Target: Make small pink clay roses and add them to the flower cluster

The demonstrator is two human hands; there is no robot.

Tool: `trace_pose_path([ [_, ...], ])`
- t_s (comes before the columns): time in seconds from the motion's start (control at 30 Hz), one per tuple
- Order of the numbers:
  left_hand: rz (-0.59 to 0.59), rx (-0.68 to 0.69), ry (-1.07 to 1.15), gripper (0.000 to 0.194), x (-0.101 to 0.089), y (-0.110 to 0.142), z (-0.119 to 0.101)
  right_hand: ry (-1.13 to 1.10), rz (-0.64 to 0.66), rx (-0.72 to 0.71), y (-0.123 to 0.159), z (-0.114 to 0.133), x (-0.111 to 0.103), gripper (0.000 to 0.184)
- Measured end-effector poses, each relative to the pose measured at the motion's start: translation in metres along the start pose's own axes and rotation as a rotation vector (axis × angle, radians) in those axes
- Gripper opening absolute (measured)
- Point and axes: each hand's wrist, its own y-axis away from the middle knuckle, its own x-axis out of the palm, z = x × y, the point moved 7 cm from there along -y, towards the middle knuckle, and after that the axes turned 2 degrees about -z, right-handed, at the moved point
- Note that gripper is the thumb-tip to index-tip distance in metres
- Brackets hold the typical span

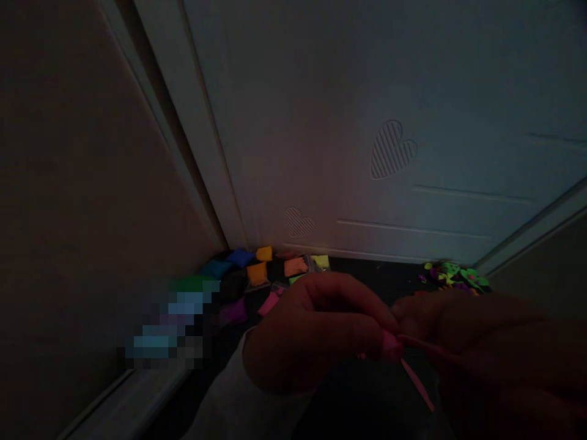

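Note:
In the dim lower middle, my left hand (316,333) is closed, thumb and forefinger pinching a small pink clay-like piece (392,345). A thin pink strip (418,385) hangs down from below that piece. My right hand (490,342) comes in from the right, its fingertips close to those of my left. Another part of the pink strip runs from the pinch toward the right palm, and the fingers there appear curled around it. Deep shadow hides most of the right fingers.
Along the left wall and white door (321,122) lie several small coloured packets, among them an orange one (257,273) and a blue one (239,258). Small green, yellow and purple shapes (452,276) are piled at the right on the dark floor (367,278). A pixelated patch covers something at left.

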Motion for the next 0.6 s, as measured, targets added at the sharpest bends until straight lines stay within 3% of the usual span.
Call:
trace_pose_path([
  [0.37, -0.008, -0.028, 0.028, 0.005, -0.0009, 0.0002, 0.0027, -0.03, -0.023, 0.02, -0.0013, -0.0017, 0.0023, 0.017],
  [0.6, -0.022, -0.048, 0.039, 0.005, -0.0006, -0.0004, 0.0028, -0.014, 0.135, 0.038, -0.0003, -0.007, -0.0007, 0.013],
])
